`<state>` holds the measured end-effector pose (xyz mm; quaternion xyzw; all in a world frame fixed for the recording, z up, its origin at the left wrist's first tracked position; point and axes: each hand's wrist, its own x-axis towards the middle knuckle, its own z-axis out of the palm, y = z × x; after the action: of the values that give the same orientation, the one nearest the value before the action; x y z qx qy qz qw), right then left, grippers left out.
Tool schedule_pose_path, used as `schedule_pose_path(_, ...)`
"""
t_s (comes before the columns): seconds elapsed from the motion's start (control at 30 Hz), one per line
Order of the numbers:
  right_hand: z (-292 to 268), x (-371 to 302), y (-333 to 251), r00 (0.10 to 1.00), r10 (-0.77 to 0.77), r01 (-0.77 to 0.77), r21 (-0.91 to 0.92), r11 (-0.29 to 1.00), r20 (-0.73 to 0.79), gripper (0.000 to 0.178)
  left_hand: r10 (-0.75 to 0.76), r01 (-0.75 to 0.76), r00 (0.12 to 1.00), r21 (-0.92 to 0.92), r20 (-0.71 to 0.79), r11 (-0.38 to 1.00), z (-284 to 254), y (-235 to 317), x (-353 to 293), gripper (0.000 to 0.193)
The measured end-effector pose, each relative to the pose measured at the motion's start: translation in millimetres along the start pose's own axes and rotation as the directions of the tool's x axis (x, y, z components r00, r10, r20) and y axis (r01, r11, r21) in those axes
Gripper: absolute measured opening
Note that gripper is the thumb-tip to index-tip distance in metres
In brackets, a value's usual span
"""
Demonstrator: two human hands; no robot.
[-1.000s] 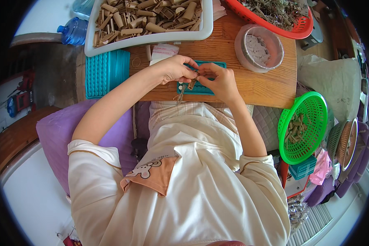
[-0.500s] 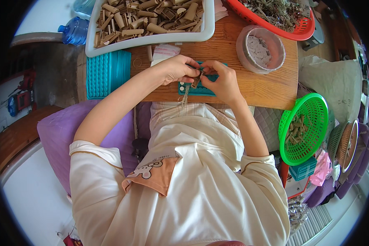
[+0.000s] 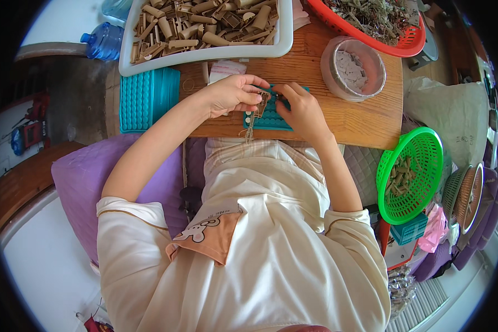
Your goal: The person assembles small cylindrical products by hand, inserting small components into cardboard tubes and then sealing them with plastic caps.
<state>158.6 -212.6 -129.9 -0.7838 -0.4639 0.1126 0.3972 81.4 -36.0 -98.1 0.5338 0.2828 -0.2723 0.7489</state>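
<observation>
My left hand [image 3: 227,98] pinches a small brown plastic casing [image 3: 263,102] above the tray, its fingers closed on one side. A bundle of thin, pale wires [image 3: 249,130] hangs beneath the casing toward the table's near edge. My right hand [image 3: 304,110] is beside it, thumb and forefinger closed near a small dark thing too tiny to name. Under both hands lies a teal tray [image 3: 274,120] with rows of round hollows; a few small white discs [image 3: 248,119] sit at its left end.
A white bin [image 3: 205,53] of brown plastic shells stands at the back, with stacked teal trays [image 3: 144,99] to its left. Back right are a clear tub [image 3: 329,66] of pale pieces and a red basket [image 3: 409,47] of wired parts. A green basket [image 3: 409,205] holds brown pieces.
My right hand has drawn slightly away from the casing, to the right over the tray. My left hand keeps the casing, which now shows more fully.
</observation>
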Motion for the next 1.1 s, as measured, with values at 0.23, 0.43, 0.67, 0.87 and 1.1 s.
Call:
schedule_pose_path(0.23, -7, 1, -2, 1.0, 0.012, -0.011, 0.149, 0.989, -0.007, 0.022, 0.037, -0.032, 0.993, -0.042, 0.111, 0.999, -3, -2, -8, 0.034)
schedule_pose_path(0.43, -8, -16, -33, 0.928, 0.356, -0.269, 0.463, 0.845, -0.111, 0.017, 0.228, -0.23, 0.972, -0.017, -0.063, 0.973, 20, -9, -18, 0.037)
schedule_pose_path(0.67, -3, -64, -64, 0.86, 0.509, -0.352, 0.694, 0.628, -0.025, 0.011, 0.409, -0.396, 0.909, 0.14, -0.078, 0.907, 56, -37, -44, 0.038)
schedule_pose_path(0.87, -5, -90, -80, 0.883, 0.47, -0.355, 0.681, 0.641, 0.018, 0.006, 0.356, -0.355, 0.934, 0.117, 0.014, 0.927, 64, -59, -57, 0.037)
schedule_pose_path(1.1, -38, -128, -93, 0.784, 0.61, -0.52, 0.658, 0.545, 0.115, 0.007, 0.419, -0.423, 0.901, -0.019, -0.114, 0.906, 47, -47, -46, 0.035)
